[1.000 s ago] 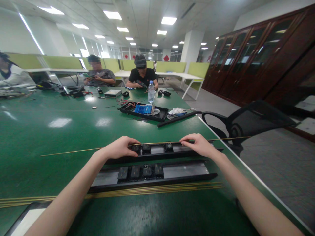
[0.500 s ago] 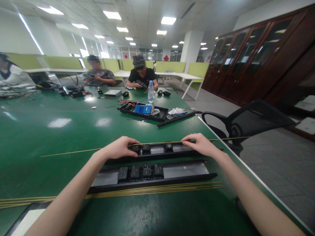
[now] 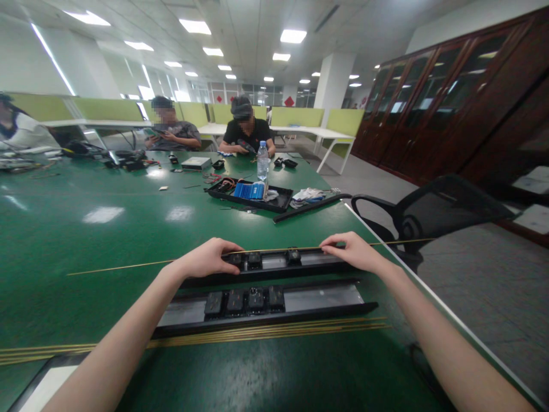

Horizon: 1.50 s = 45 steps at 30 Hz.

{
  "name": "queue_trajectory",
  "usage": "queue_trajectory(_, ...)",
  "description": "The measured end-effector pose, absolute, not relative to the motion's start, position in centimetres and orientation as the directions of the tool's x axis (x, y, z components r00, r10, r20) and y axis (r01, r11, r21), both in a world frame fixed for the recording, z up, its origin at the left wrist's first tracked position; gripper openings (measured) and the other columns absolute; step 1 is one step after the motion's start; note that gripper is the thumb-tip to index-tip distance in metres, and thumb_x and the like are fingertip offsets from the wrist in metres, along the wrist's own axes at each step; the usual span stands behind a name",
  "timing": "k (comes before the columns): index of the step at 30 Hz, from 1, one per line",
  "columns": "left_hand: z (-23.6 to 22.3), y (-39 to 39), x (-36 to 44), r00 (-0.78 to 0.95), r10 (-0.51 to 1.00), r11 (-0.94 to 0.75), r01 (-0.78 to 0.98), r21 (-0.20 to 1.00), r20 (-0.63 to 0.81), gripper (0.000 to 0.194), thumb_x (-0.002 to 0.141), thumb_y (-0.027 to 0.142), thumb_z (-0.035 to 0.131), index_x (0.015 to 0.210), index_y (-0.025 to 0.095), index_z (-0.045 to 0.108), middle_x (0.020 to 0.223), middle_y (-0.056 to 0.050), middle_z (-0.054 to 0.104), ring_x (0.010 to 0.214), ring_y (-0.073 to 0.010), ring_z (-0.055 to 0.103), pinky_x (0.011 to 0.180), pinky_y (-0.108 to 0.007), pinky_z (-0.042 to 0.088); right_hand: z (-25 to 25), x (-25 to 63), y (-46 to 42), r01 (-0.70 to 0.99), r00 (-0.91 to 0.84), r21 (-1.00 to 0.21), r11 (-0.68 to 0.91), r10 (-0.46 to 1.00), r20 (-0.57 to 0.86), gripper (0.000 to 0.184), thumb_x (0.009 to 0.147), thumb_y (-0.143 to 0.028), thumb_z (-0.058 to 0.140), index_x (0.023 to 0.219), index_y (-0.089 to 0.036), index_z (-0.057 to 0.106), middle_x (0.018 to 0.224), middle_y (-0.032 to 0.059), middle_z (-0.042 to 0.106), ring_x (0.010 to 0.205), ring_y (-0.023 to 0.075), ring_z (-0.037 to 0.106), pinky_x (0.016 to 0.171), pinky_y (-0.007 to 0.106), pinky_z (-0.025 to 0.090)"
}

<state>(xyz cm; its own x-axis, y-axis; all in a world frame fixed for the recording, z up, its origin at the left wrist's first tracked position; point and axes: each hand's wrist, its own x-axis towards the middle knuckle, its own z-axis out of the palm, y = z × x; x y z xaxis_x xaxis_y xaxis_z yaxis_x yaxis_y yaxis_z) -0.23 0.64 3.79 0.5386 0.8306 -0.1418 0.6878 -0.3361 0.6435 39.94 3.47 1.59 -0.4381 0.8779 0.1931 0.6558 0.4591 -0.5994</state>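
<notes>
Two long black rails lie side by side on the green table [image 3: 86, 240]. On the far rail [image 3: 278, 264] both my hands pinch a thin brass rod [image 3: 128, 266] that runs along its top edge. My left hand [image 3: 210, 257] grips the rod near the rail's left end, fingers curled. My right hand [image 3: 349, 250] grips it further right, fingers closed over it. The rod sticks out far to the left and past the table's right edge. The near rail [image 3: 317, 300] carries several small black blocks [image 3: 244, 300]. Several more brass rods [image 3: 257, 332] lie in front of it.
A black tray [image 3: 281, 201] with blue parts and a water bottle [image 3: 263, 161] stand mid-table, a black strip [image 3: 309, 208] beside them. Three people sit at the far side. A black mesh chair [image 3: 433, 214] stands off the table's right edge. A white sheet [image 3: 47, 389] lies near left.
My right hand has slid slightly to the right along the rod. My left hand and both rails have stayed put.
</notes>
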Motion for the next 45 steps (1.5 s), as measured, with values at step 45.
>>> queue_trajectory(45,3.5,0.8,-0.5,0.54,0.829,-0.337,0.687,0.644,-0.142,0.054,0.071,0.04,0.07,0.122,0.022,0.067,0.111,0.002,0.074,0.098,-0.0229,0.067,0.088,-0.028,0.05,3.3,45.3,4.3,0.793,-0.359,-0.526,0.309,0.933,0.007,0.031,0.079,-0.048,0.064,0.088,-0.022,0.077,0.094,0.0029,0.078,0.091,0.0266,0.069,0.086,0.033,0.051)
